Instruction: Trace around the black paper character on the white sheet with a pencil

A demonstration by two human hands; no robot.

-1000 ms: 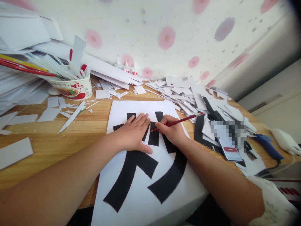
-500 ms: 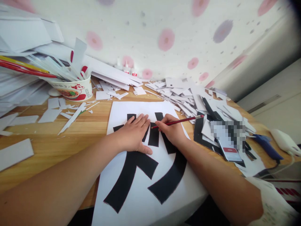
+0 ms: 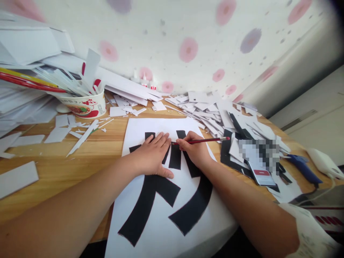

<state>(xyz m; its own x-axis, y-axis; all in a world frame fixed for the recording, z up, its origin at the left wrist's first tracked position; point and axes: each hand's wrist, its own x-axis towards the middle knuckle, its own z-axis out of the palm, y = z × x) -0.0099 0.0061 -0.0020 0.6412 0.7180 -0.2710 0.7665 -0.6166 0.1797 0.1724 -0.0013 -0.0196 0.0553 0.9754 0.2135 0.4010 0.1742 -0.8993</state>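
While a black, curved, flat cut-out (image 3: 141, 211) lies on a large white sheet (image 3: 157, 234), the left hand (image 3: 154, 154) rests over it, fingers spread, grasping nothing; the right hand (image 3: 195, 150) pinches a slim red-and-black pencil (image 3: 208, 140). Far left stands a white printed tub (image 3: 94, 104).

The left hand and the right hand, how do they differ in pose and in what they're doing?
The left hand lies palm down and spread over the black shape, while the right hand is curled in a writing grip. The left hand grasps nothing; the right hand holds a red and black pencil. Both are bare and over the white sheet.
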